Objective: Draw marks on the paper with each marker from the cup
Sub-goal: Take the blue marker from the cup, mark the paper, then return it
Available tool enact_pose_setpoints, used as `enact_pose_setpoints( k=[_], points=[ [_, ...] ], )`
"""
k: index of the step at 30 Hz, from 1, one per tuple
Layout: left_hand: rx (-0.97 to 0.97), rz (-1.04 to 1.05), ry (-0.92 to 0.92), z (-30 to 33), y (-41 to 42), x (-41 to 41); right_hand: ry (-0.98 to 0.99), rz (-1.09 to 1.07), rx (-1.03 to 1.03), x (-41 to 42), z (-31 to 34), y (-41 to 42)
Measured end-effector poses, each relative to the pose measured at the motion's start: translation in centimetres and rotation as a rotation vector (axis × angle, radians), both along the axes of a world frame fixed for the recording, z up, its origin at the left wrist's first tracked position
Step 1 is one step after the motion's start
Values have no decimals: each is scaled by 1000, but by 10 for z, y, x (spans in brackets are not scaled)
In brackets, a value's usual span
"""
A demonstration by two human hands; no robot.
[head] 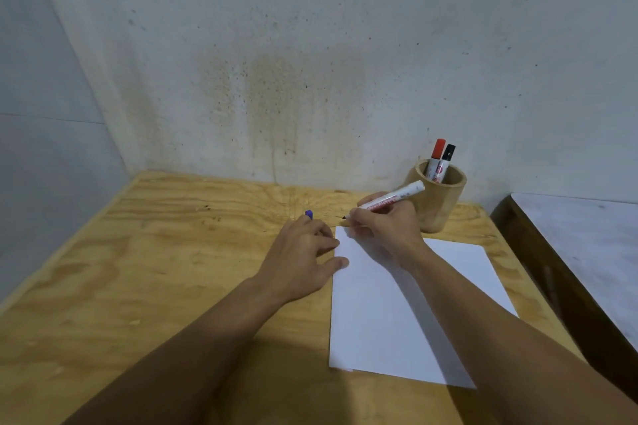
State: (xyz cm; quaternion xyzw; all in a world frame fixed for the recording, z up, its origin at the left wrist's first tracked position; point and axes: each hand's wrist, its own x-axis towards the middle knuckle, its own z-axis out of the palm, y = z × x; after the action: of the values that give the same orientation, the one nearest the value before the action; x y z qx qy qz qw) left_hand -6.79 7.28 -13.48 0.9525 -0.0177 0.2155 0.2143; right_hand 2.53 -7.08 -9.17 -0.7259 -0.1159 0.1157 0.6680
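A white sheet of paper (386, 314) lies on the wooden table (145, 252). My right hand (383, 228) grips an uncapped white marker (397, 198), its tip just above the paper's far left corner. My left hand (303, 252) rests at the paper's left edge, thumb on the sheet, fingers closed on a blue cap (309, 215). A wooden cup (438, 203) stands behind my right hand and holds a red-capped marker (436, 155) and a black-capped marker (447, 160). I see no marks on the visible paper.
A stained white wall (310, 62) rises right behind the table and closes off the left side. To the right, across a dark gap, stands another surface with a pale top (587, 235).
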Motion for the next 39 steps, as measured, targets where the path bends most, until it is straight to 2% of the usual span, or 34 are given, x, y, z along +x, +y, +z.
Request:
enact_pose_setpoints(
  k=[4,11,24,31,35,37,39],
  points=[
    [-18,11,1,-1,-1,-1,32,53,42,-5,-3,3],
    [-66,27,5,0,-2,-4,-153,29,-128,1,-17,3],
    [-55,41,12,1,-2,-3,-155,50,-91,6,-26,2],
    [-52,40,-2,1,-2,-4,-205,77,-140,7,-25,2],
    [-130,66,-35,3,-2,-3,-168,27,-51,6,-24,2],
    [-241,159,-158,6,3,1,-122,-7,16,5,-20,1],
    [-307,258,-165,8,10,8,-29,18,142,2,-13,0]
  ],
)
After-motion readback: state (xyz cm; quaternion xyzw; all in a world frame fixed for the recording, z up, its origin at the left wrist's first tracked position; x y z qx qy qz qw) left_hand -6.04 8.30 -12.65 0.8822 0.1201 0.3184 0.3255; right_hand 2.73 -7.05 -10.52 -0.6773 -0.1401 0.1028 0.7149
